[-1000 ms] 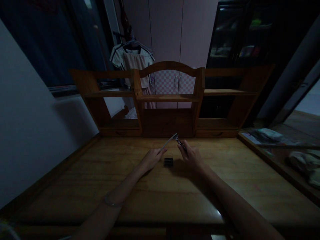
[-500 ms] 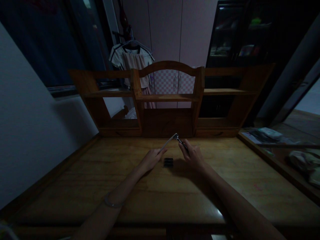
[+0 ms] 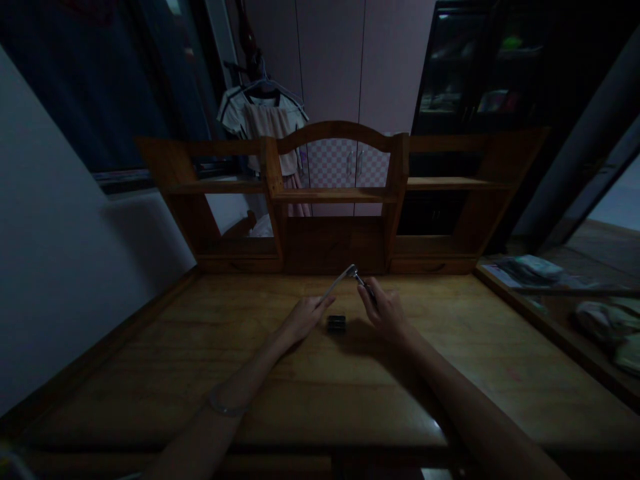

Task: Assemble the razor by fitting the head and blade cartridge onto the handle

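Note:
My left hand [image 3: 304, 318] is closed on the near end of a thin pale strip [image 3: 336, 283], which slants up and away to the right. Gripped in my right hand [image 3: 384, 307] is a slim tool with a shiny metal shaft [image 3: 359, 277]; its handle, mostly covered by my fingers, looks dark. The tool's head meets the far end of the strip, and I cannot tell whether the two are joined there. Between my hands, on the wooden desk [image 3: 210, 360], lies a small group of dark bars [image 3: 337, 324], too dim to name.
A wooden shelf unit [image 3: 336, 195] with small drawers runs along the desk's back edge. Beyond it hang clothes [image 3: 270, 113] in front of a pink wardrobe [image 3: 330, 60]. To the right, past a raised wooden edge, lie bags and cloth items [image 3: 600, 327]. A wall [image 3: 65, 220] borders the left.
Almost nothing differs. Both hands keep their grip, and the tool's head and the strip's end stay together in nearly the same place.

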A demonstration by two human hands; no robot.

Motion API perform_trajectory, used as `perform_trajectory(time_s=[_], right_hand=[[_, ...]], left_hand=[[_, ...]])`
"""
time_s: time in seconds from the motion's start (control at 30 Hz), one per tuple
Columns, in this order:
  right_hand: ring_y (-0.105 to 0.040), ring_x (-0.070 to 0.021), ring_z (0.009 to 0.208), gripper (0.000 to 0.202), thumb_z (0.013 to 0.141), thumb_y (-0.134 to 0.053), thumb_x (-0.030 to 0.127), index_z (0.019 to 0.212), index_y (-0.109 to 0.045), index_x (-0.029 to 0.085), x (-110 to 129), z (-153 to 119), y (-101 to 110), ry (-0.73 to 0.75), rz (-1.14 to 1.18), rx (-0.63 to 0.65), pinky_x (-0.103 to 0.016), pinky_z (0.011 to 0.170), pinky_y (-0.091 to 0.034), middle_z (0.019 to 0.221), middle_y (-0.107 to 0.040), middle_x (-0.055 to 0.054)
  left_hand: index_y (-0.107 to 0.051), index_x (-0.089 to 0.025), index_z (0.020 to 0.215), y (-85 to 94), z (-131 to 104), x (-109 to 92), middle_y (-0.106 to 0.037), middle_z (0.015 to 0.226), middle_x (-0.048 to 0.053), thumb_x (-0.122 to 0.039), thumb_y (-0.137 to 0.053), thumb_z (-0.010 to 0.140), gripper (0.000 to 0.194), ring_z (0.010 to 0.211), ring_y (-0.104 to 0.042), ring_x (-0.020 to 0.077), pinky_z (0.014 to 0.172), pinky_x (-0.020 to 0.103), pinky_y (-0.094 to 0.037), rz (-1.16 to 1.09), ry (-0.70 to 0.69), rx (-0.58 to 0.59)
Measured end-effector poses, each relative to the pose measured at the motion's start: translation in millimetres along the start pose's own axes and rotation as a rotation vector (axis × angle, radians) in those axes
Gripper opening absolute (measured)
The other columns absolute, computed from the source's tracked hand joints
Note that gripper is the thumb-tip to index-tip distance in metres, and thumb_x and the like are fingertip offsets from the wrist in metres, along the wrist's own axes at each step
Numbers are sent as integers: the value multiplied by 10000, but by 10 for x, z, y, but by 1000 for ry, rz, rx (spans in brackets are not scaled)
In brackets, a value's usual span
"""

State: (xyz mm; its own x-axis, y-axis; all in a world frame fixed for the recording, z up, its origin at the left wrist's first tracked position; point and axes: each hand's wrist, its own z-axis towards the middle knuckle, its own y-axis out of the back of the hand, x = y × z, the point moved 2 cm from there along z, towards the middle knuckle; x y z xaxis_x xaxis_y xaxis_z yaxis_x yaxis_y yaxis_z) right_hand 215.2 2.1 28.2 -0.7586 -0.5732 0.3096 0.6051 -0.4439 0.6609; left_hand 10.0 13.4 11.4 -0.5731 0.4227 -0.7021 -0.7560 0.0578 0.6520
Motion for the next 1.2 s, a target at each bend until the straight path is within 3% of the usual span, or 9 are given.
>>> perform_trajectory(time_s=[0.87,1.07,1.2], right_hand=[[-550,-134,530,244,955,-355,323,1022,-532,170,2,17,58,-20,4,-39,-238,525,-296,694,-631,-43],[-543,-136,502,242,945,-376,333,989,-548,169,14,8,17,4,6,13,-239,502,-292,651,-628,-45],[-560,-139,526,243,952,-360,323,1025,-532,168,-8,20,31,-36,13,-56,-235,514,-297,687,-636,-45]], left_hand=[[-572,-130,675,-43,-1,-15,-481,616,-6,-597,-317,853,562,612,-427,133,556,239,-281,-37,23,3],[-548,-133,629,-52,1,11,-466,589,-9,-632,-311,835,590,595,-411,133,563,239,-293,-40,49,8],[-582,-133,652,-69,-14,9,-517,610,-5,-616,-320,841,581,596,-442,137,551,234,-284,-27,33,28]])
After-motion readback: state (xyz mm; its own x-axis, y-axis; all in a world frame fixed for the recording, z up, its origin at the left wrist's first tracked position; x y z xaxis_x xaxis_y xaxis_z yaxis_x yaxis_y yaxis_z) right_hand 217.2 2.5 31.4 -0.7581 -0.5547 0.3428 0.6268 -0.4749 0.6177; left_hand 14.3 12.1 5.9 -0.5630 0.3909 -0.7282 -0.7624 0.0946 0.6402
